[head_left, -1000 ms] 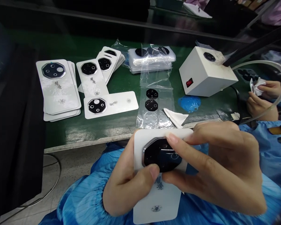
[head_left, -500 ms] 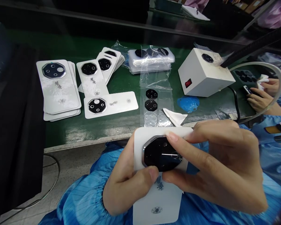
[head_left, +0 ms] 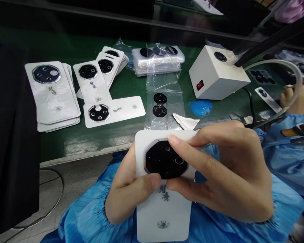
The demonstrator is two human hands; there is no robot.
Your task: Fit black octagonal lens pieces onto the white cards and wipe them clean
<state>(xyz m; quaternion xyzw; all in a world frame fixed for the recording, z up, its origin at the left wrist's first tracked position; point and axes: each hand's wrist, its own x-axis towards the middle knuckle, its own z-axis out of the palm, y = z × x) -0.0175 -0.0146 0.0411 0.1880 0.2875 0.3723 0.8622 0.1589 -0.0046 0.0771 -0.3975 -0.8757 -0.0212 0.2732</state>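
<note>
A white phone back cover (head_left: 164, 209) stands upright before me, its lower part over my lap. In its octagonal silver frame sits a black camera lens cover (head_left: 158, 158). My left hand (head_left: 134, 192) wraps the cover from behind at its left side, thumb pressed at the lens's lower edge. My right hand (head_left: 225, 168) is closed about the lens cover, index fingertip on the upper rim and thumb at the lower rim. Beyond lie two loose black lens covers (head_left: 159, 110) on a clear plastic sheet (head_left: 177, 98), beside a folded white cloth (head_left: 186, 122).
Stacked white back covers (head_left: 57, 108) lie on the green bench (head_left: 116, 140) at left, with more fanned covers (head_left: 91, 84) beside them. A white box with a red switch (head_left: 218, 77) stands right of a bundle of clear film (head_left: 157, 62). A co-worker's hand (head_left: 297, 98) is far right.
The held back cover and both hands have shifted slightly left and up in view; the grip looks the same. The co-worker's piece now lies on the bench, out of their hands.
</note>
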